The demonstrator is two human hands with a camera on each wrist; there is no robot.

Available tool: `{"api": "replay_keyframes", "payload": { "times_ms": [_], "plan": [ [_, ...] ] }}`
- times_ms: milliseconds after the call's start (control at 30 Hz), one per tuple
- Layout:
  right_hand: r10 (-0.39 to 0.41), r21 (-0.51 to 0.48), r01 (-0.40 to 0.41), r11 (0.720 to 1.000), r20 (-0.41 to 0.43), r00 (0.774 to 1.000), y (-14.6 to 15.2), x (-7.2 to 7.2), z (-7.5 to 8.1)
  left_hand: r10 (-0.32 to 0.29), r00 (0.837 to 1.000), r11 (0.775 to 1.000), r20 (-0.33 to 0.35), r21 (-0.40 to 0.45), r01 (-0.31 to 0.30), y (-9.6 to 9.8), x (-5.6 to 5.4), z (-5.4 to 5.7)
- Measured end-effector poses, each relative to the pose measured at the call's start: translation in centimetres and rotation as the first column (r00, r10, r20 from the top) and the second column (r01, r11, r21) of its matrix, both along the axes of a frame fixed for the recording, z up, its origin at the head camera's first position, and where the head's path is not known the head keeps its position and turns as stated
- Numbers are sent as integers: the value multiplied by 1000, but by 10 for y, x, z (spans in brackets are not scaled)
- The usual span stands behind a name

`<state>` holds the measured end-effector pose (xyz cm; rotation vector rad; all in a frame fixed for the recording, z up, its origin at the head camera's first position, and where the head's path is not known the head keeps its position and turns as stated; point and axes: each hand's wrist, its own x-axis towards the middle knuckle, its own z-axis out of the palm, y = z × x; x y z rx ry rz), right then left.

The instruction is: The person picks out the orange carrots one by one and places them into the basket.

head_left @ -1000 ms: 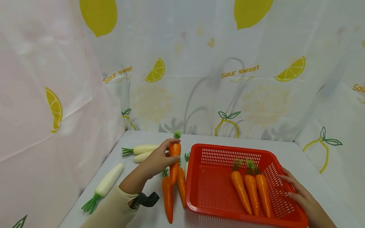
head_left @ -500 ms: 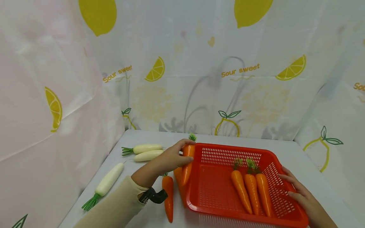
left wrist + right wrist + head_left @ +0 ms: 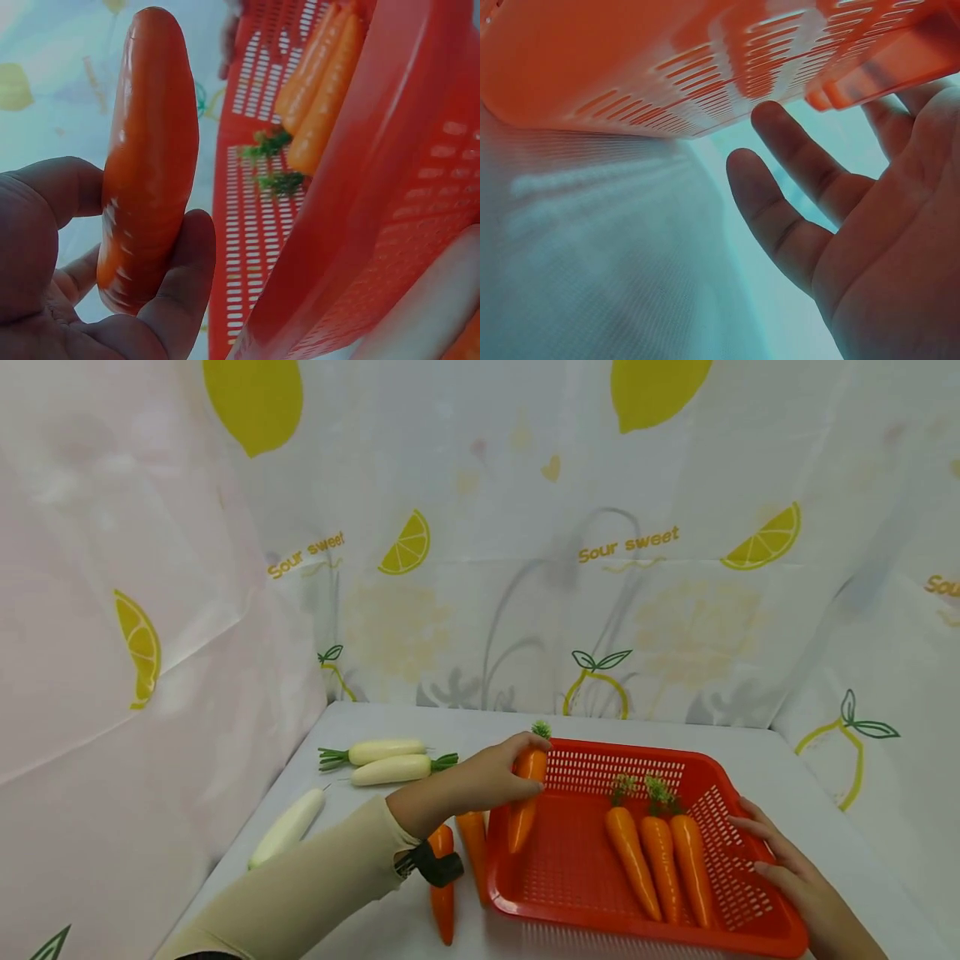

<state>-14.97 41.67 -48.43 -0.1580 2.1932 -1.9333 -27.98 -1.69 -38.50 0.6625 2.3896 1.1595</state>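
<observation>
My left hand (image 3: pixel 506 772) pinches an orange carrot (image 3: pixel 522 827) with a green tuft, between thumb and fingers. The carrot is upright, tip down, over the left end of the red plastic basket (image 3: pixel 570 917). Close up in the left wrist view, thumb and fingers grip the thick end of the carrot (image 3: pixel 150 150). Several carrots (image 3: pixel 662 868) lie side by side in the basket's right half. My right hand (image 3: pixel 798 877) holds the basket's right rim, its thumb and a finger over the edge. In the right wrist view, the lower fingers (image 3: pixel 795 157) extend outside the slotted wall.
Two more carrots (image 3: pixel 444 893) lie left of the basket, partly behind the left arm. White radishes (image 3: pixel 386 752) with green stalks lie at the back left, another radish (image 3: pixel 288 828) nearer the left edge. Lemon-print cloth (image 3: pixel 480 635) closes off the back and sides.
My left hand has carried the carrot rightward, from above the loose carrots to over the basket's left end. My right hand and the basket have stayed put.
</observation>
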Motion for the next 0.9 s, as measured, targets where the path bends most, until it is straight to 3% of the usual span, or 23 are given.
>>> {"api": "replay_keyframes", "payload": {
  "times_ms": [100,267,467,733,900],
  "plan": [
    [12,-8,-12,1000,2,1000,-1,0,-1,-13,1000,999,5,-40,13,7,-1,-3],
    [-42,65,42,997,-2,999,-3,-2,-1,-31,999,993,26,-112,34,18,0,-7],
    [-43,75,44,996,-17,999,-3,-2,-1,-41,993,988,110,-144,57,31,0,-7],
    [-21,-5,21,1000,41,999,-1,0,0,-59,975,994,215,-79,78,46,-4,-14],
    [-26,3,26,1000,40,999,-1,0,1,-70,965,996,251,-41,83,57,-8,-21]
  ]
}}
